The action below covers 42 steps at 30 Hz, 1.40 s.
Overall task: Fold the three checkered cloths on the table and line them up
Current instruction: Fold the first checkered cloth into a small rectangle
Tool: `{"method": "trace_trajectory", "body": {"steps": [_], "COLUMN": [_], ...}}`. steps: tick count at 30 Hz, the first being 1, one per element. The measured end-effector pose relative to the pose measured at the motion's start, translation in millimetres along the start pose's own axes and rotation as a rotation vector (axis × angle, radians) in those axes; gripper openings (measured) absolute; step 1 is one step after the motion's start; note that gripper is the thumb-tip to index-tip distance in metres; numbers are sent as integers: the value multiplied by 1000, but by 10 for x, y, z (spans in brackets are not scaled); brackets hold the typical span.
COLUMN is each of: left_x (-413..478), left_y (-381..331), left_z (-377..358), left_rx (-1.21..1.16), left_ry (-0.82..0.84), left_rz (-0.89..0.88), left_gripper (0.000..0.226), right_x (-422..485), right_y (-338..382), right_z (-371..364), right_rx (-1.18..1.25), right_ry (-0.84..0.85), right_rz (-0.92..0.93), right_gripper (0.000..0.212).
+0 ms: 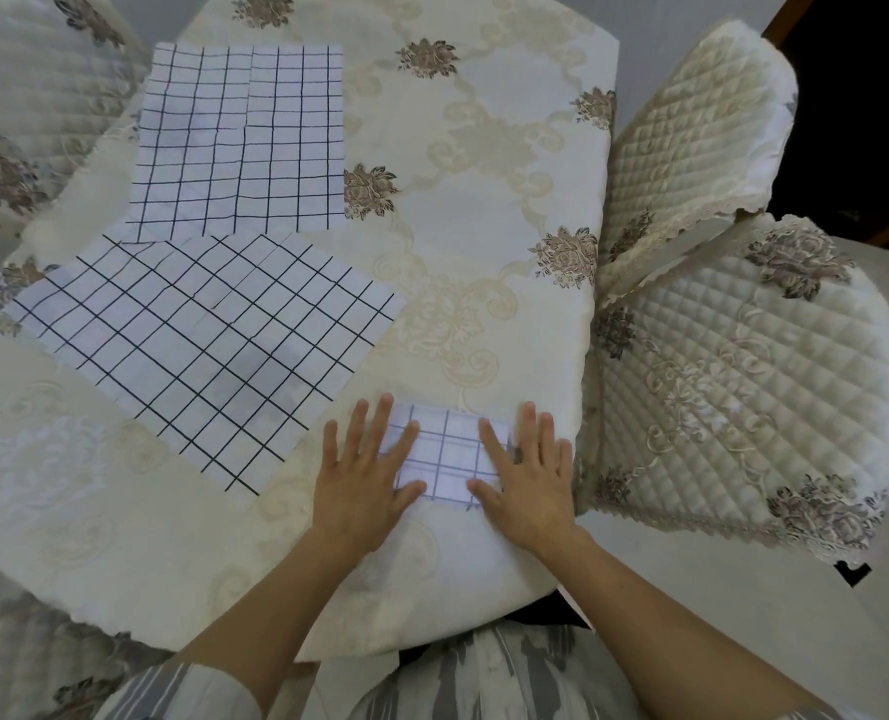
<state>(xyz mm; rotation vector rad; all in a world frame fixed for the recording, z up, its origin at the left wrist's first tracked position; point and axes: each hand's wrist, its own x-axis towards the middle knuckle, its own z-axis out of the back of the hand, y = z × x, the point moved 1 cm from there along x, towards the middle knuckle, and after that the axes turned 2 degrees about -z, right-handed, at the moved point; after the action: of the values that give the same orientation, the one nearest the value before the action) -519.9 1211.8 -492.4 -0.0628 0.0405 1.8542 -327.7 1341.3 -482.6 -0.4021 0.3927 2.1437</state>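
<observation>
A small folded checkered cloth (447,452), white with dark grid lines, lies near the table's front right edge. My left hand (367,472) rests flat on its left side with fingers spread. My right hand (528,472) presses flat on its right side, fingers apart. A second checkered cloth (198,350) lies unfolded and turned at an angle to the left of my hands. The third checkered cloth (239,142) lies spread flat at the far left, its near edge touching the second one.
The table (484,210) wears a cream floral tablecloth. A quilted chair (743,366) stands close at the right edge, another chair (26,111) at the far left, and a third (42,662) at the near left.
</observation>
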Motion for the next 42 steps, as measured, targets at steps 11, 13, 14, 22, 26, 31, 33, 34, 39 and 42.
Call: {"method": "trace_trajectory", "body": {"steps": [11, 13, 14, 22, 26, 31, 33, 34, 39, 42], "left_x": [66, 133, 175, 281, 266, 305, 293, 276, 173, 171], "left_y": [258, 115, 36, 87, 212, 153, 88, 48, -156, -229], "left_z": [-26, 7, 33, 0, 68, 235, 289, 304, 284, 314], "left_rx": [28, 7, 0, 22, 73, 71, 66, 55, -22, -61], "left_ry": [4, -12, -4, 126, 195, 236, 178, 135, 84, 79], "left_rz": [27, -27, -51, -12, 69, 80, 14, -40, -290, -353], "left_gripper": [78, 84, 87, 83, 83, 87, 85, 82, 79, 84], "right_x": [-21, -21, -21, -4, -12, 1, 4, 6, -24, -43], "right_y": [-133, -129, -124, -153, -138, -158, -154, -146, -45, -20], "right_z": [59, 58, 59, 63, 83, 176, 243, 277, 306, 244], "right_rx": [2, 4, 8, 21, 31, 1, -55, -84, -114, -90], "right_ry": [59, 72, 77, 89, 83, 83, 70, 53, -12, -1], "right_rz": [-45, -54, -57, -57, -56, -32, 0, 22, 101, 79], "right_gripper": [77, 78, 79, 81, 80, 87, 89, 88, 81, 90]}}
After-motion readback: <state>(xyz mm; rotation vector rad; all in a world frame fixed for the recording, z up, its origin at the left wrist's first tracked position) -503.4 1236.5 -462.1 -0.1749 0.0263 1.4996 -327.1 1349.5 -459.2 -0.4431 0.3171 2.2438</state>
